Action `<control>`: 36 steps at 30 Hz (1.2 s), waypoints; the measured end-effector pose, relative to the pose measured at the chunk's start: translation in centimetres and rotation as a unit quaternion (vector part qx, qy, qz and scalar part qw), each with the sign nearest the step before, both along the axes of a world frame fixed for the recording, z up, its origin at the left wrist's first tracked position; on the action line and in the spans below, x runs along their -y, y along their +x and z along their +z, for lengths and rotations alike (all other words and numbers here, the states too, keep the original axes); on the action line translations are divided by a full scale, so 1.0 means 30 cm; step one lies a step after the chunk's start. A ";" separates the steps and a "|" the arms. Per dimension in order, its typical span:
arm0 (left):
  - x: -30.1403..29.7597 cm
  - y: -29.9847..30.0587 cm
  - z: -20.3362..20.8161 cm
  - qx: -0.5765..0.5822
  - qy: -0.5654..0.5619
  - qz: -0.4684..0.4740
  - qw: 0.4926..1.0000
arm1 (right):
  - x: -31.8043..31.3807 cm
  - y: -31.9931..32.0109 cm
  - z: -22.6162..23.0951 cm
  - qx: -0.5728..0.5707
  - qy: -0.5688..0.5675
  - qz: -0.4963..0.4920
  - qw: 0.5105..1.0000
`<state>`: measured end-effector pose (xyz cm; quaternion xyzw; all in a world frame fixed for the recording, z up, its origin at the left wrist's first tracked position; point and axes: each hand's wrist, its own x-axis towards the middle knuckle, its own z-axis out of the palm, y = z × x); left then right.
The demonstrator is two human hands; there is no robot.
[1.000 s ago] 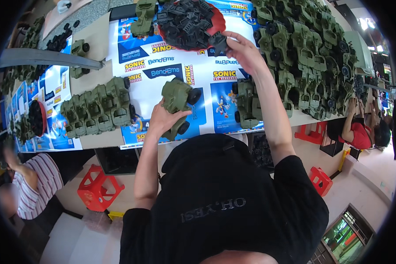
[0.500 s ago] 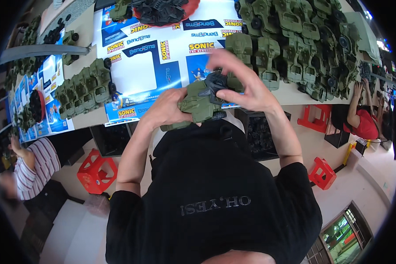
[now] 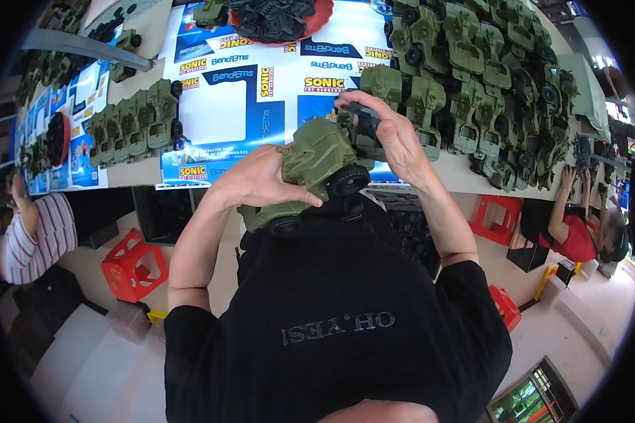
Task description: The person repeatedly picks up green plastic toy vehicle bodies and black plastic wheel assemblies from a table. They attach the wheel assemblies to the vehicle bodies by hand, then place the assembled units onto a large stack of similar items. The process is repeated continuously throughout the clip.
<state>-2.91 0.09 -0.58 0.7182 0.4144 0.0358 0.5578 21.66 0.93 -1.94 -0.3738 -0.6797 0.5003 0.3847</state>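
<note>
Gripping an olive-green toy vehicle [image 3: 317, 151], the left hand [image 3: 256, 178] curls around its body from the left, with the thumb laid along the near side. The vehicle is held tilted in front of the person's black T-shirt [image 3: 339, 317], across the near edge of the bench [image 3: 148, 72] as seen from above. Two black wheels [image 3: 349, 180] face the person. The right hand [image 3: 396, 141] pinches a dark plastic part [image 3: 364, 121] between thumb and bent fingers, beside the far right end of the vehicle; whether the part is seated in the body cannot be told, as the fingers partly cover it.

A glossy blue-and-white printed sheet [image 3: 222, 116] covers the middle of the bench. On its far side sits a red bowl [image 3: 323, 19] heaped with black plastic parts [image 3: 271, 20]. To the left, a row of olive-green vehicles [image 3: 135, 123] stands side by side, partly on bare bench. To the right, a large batch of similar vehicles [image 3: 473, 84] is packed closely together, its nearest ones just beyond the right hand.

A grey metal bar [image 3: 85, 44] crosses the upper left. Below the bench stand a red plastic stool [image 3: 135, 266] and a black crate [image 3: 164, 213]. A co-worker in a striped shirt [image 3: 42, 236] is at the far left, another in a red shirt [image 3: 582, 227] at the right.
</note>
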 end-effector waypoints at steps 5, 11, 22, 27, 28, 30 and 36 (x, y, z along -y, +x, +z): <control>-0.062 -0.030 0.073 -0.040 -0.103 0.012 0.994 | -0.007 -0.096 -0.022 0.003 -0.014 0.010 1.000; -0.116 -0.106 0.081 -0.039 -0.145 -0.030 0.988 | -0.002 -0.184 -0.049 -0.064 -0.116 0.013 0.991; -0.121 -0.178 0.025 -0.003 -0.266 -0.026 0.964 | 0.006 -0.263 -0.092 -0.145 -0.302 -0.009 0.942; -0.102 -0.199 0.020 0.042 -0.301 -0.034 0.952 | -0.037 -0.245 -0.038 0.008 -0.289 0.012 0.957; -0.098 -0.201 0.026 0.066 -0.309 -0.034 0.948 | -0.046 -0.251 -0.022 0.017 -0.282 0.011 0.959; -0.107 -0.216 0.004 0.089 -0.356 -0.029 0.930 | -0.052 -0.269 -0.019 0.004 -0.268 -0.018 0.963; -0.110 -0.237 0.012 0.118 -0.370 -0.008 0.922 | -0.074 -0.296 -0.069 -0.050 -0.226 -0.109 0.967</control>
